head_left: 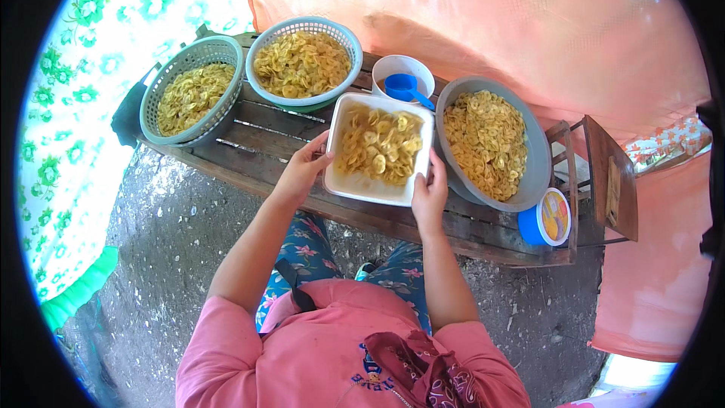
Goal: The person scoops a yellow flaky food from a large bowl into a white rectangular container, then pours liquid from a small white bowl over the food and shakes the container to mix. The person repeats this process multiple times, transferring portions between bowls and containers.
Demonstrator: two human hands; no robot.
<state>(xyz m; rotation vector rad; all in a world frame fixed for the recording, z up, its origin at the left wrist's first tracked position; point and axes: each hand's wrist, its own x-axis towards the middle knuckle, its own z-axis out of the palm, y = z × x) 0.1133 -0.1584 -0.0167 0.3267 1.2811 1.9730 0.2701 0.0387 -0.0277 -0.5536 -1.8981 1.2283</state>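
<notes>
Between my two hands is a white square tub [370, 191], tilted a little toward me. Thin yellow banana chips [380, 144] lie inside it, heaped toward its far side. My left hand [308, 160] grips the tub's left side, thumb over the rim. On the right side, near the lower corner, my right hand [430, 190] holds it the same way. Just beyond the tub stands a white bucket [385, 64] with a blue dipper [402, 86] in it. To the right, close to my right hand, sits a grey basin [535, 144] full of chips.
A slatted wooden bench [260, 138] carries everything. Two colander baskets of chips, a left one [236, 80] and a farther one [349, 40], stand on it. At its right end are a blue lidded tub [532, 227] and a wooden chair-like frame [610, 181]. Orange cloth [483, 15] hangs behind.
</notes>
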